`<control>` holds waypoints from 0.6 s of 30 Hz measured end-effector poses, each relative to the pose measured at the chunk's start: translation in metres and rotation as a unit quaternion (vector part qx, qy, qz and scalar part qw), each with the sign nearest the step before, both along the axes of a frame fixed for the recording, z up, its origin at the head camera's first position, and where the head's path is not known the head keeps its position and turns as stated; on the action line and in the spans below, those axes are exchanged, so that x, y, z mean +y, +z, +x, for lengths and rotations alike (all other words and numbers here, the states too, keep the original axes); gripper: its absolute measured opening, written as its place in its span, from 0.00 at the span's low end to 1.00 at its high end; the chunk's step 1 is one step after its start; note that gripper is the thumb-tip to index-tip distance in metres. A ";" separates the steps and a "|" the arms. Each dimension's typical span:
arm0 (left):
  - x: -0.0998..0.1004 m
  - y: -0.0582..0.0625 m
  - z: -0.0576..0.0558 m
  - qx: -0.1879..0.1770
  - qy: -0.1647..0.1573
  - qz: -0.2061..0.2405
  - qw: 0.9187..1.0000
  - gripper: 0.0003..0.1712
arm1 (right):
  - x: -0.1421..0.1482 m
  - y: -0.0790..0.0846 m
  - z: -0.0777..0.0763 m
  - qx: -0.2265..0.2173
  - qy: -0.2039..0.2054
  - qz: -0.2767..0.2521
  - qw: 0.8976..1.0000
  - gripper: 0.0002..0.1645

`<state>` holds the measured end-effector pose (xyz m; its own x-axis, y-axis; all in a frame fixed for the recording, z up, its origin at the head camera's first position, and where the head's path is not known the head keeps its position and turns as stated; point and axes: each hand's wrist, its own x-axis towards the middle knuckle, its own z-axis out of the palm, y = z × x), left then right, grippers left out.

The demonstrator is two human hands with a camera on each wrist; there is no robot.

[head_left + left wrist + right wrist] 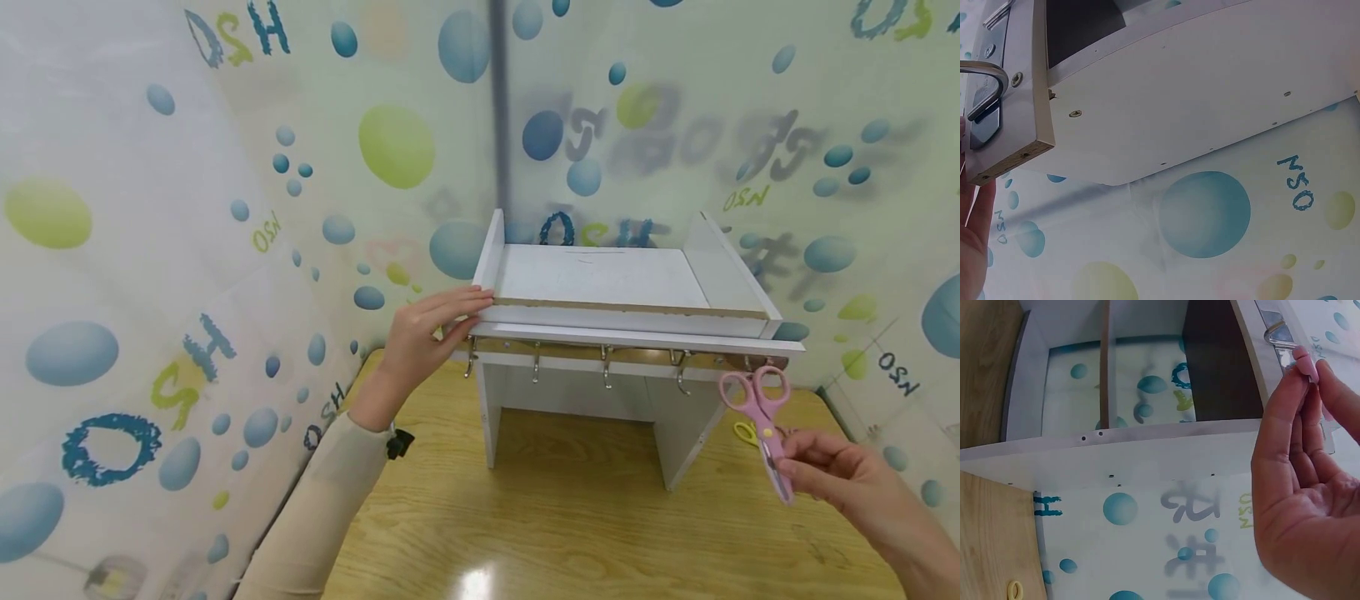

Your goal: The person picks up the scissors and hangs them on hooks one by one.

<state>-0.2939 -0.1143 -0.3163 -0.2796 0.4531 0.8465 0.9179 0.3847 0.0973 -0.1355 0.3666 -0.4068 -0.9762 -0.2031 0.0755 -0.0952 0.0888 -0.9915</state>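
Observation:
A white shelf unit [592, 317] stands on the table, with a row of metal hooks [607, 367] along its front rail. At its left end my left hand [427, 337] grips the edge, fingers over the top and thumb lower down by the rail. My right hand [847, 475] pinches pink scissors [767, 417] by the blade part between thumb and fingers. The scissors stand nearly upright, finger loops up, and the loops overlap the rail's right end in the head view. In the right wrist view, only a small pink part shows above the fingertips.
A yellow ring-shaped handle [746, 432] lies on the wooden table [577, 517], behind the pink scissors. Patterned walls [397, 146] with blue and green spots close in behind and on both sides. The shelf's side panels [690, 425] reach down to the tabletop.

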 end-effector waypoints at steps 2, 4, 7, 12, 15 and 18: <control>0.000 0.000 0.000 0.001 0.000 0.000 1.000 0.19 | 0.000 -0.002 0.000 0.001 0.007 0.001 1.000 0.16; 0.000 0.000 0.000 0.000 0.001 -0.001 1.000 0.19 | 0.000 -0.004 0.000 0.002 0.010 0.007 1.000 0.16; -0.001 -0.001 0.000 -0.003 0.004 -0.002 1.000 0.19 | -0.001 -0.007 0.001 -0.003 0.001 0.025 1.000 0.14; -0.001 -0.001 0.000 -0.003 0.004 -0.002 1.000 0.19 | 0.000 -0.012 0.000 0.011 0.012 0.012 1.000 0.15; 0.000 -0.001 0.000 0.000 0.004 -0.002 1.000 0.19 | -0.001 -0.015 -0.001 0.014 0.022 -0.009 1.000 0.17; 0.000 -0.001 0.001 -0.001 0.003 -0.003 1.000 0.19 | 0.000 -0.017 -0.001 -0.003 0.013 -0.005 1.000 0.16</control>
